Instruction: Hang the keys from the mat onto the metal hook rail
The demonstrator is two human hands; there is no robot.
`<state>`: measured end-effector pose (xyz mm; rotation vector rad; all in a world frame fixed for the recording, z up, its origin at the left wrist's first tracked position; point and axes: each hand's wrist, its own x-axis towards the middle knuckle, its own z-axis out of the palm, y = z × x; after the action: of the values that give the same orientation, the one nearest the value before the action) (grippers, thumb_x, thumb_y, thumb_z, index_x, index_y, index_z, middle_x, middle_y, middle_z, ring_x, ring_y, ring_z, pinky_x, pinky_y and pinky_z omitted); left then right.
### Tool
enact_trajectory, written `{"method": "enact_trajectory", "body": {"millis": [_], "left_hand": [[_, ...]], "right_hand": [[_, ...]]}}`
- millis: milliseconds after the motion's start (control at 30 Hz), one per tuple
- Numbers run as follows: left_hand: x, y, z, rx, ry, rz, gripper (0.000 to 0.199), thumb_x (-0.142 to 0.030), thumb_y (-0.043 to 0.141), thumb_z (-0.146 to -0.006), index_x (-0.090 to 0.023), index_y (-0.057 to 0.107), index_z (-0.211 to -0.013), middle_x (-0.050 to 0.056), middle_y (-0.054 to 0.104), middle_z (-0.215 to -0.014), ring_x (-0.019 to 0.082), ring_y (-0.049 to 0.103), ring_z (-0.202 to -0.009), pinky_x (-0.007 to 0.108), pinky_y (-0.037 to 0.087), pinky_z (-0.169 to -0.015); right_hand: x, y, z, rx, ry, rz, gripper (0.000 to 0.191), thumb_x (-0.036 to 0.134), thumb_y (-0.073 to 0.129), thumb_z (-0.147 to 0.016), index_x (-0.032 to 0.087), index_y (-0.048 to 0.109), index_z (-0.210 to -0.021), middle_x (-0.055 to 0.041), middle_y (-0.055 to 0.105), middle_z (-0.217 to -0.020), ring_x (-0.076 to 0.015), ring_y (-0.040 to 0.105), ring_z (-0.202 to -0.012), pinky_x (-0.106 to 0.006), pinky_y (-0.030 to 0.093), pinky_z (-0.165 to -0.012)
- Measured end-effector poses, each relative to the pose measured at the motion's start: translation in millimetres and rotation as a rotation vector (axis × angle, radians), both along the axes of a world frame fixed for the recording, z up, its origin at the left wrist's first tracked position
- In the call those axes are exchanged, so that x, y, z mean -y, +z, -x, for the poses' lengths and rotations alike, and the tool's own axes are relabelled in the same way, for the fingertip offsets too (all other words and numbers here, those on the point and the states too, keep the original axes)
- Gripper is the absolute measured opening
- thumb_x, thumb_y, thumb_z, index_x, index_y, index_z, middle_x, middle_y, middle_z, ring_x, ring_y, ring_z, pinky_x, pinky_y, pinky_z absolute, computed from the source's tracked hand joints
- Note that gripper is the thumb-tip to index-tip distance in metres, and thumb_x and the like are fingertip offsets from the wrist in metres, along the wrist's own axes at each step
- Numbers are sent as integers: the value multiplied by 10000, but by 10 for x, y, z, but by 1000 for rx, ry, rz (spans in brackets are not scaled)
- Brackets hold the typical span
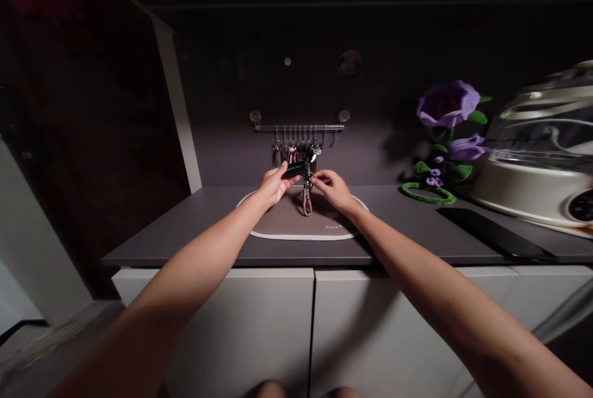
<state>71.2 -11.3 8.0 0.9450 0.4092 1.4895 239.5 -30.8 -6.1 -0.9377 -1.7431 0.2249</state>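
Black case (293,169), lettering unreadable | long axis crosswise, braided loop (307,201) downward | left hand (274,186) pinches case; right hand (335,190): grip unclear

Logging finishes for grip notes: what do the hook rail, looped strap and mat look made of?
Hook rail: likely clear plastic, glossy; see-through with highlights.
Looped strap: probably braided cord, matte; patterned strands.
Mat: rubber or fabric, can't tell; flat, matte brown, pale rim.

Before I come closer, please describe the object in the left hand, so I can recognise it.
On the grey counter lies a rounded mat; above it is the left hand. It holds a small black object whose bright green lettering sets it apart from the pale braided loop beside it.
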Motion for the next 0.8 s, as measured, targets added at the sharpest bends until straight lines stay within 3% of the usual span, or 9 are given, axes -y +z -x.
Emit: {"method": "enact_trajectory", "body": {"millis": [133, 333, 533, 800], "left_hand": [[41, 15, -14, -2, -32, -20, 173, -196, 512, -827, -59, 602, -773, 103, 658, -787, 129, 622, -730, 277, 538, -716], [85, 23, -22, -15, -68, -44, 184, -194, 496, -836, -53, 602, -781, 103, 663, -806, 138, 631, -752, 300, 544, -757], [69, 24, -26, 26, -63, -46, 166, -177, 500, -834, -57, 601, -781, 117, 663, -878, 163, 631, -858, 357, 509, -861], [49, 28, -16, 60, -32, -14, 161, -165, 497, -834, -41, 579, -771, 158, 650, -940, 207, 603, -978, 398, 475, -915]], "right_hand": [[-14, -9, -7, -79, 28, -38, 240, 385, 565, -728, 191, 536, -867, -20, 579, -850, -138, 528, -770, -292, 417, -740], [-23, 3, -31, -87, 21, -74, 202, 367, 574, -713, 190, 537, -802, -17, 562, -810, -137, 507, -747, -286, 415, -720], [33, 48, -10, -103, 11, -8, 219, 391, 549, -724, 176, 579, -700, -19, 540, -775, -138, 494, -732, -290, 401, -727], [77, 111, -24, -256, 26, 45, 279, 463, 543, -719, 190, 584, -762, -22, 562, -758, -153, 504, -728, -282, 426, -654]]}}
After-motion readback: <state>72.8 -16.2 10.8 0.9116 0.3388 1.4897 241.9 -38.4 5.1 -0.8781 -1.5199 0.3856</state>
